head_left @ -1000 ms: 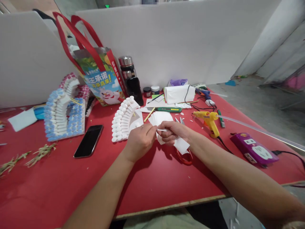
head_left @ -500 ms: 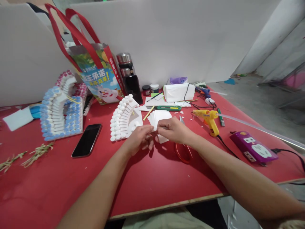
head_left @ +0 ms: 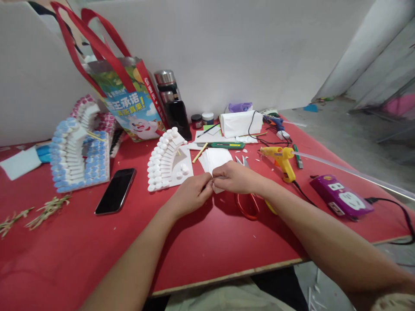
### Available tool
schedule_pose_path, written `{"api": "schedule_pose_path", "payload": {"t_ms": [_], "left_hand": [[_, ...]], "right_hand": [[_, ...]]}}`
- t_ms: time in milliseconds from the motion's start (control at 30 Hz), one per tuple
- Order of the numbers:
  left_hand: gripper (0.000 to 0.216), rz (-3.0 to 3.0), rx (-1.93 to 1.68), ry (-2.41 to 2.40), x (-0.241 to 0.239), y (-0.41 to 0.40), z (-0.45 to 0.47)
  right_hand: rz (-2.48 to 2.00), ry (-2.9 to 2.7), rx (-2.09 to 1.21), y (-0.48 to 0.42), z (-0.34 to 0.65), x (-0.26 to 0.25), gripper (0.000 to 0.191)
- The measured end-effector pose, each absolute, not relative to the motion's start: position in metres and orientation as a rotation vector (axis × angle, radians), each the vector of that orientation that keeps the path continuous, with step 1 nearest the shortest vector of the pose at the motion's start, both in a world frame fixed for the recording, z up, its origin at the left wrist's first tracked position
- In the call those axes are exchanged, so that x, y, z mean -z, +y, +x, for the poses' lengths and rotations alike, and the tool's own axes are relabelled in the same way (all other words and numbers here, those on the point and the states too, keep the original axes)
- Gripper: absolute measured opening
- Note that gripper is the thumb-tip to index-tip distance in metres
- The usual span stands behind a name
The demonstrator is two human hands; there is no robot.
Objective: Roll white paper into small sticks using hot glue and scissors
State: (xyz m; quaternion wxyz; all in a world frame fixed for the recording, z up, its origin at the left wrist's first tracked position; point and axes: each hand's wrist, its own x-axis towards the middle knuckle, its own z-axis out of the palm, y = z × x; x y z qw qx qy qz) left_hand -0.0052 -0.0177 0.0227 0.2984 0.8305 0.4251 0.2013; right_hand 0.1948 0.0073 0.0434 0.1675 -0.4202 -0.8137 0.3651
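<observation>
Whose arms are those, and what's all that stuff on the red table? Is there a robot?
No robot here! Those are a person's own bare hands, left and right. One camera, worn on their head, looks forward and down, so the arms come up from the bottom.

The fingers are curled and meet beside some white papers. Anything pinched between them is hidden.

On the red table are red-handled scissors, a yellow glue gun, a phone, a curved white model and a colourful bag.
</observation>
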Motion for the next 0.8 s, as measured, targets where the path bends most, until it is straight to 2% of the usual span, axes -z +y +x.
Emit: {"api": "schedule_pose_path", "payload": {"t_ms": [100, 200, 300, 400, 500, 600, 800], "left_hand": [[0.020, 2.678, -0.536, 1.233, -0.021, -0.017, -0.005], [0.022, 2.902, -0.529, 1.307, -0.023, -0.018, -0.004], [0.020, 2.884, -0.552, 1.331, -0.026, -0.019, -0.003], [0.024, 2.557, -0.699, 1.297, -0.027, -0.020, -0.002], [0.039, 1.875, -0.777, 1.228, -0.026, -0.017, -0.002], [0.051, 1.219, -0.706, 1.069, -0.023, -0.011, -0.002], [0.035, 0.825, -0.588, 0.904, -0.025, -0.007, -0.002]], "right_hand": [[-1.294, -1.977, -1.423, 0.007, 0.193, -0.044, 0.019], [-1.232, -1.620, -1.796, 0.008, 0.191, -0.044, 0.016], [-1.165, -1.523, -1.901, 0.010, 0.191, -0.042, 0.018], [-1.198, -1.622, -1.760, 0.011, 0.191, -0.035, 0.017], [-1.199, -1.891, -1.350, 0.011, 0.190, -0.030, 0.026], [-1.090, -2.126, -0.953, 0.007, 0.190, -0.029, 0.030], [-1.097, -2.335, -0.657, 0.005, 0.193, -0.034, 0.015]]}}
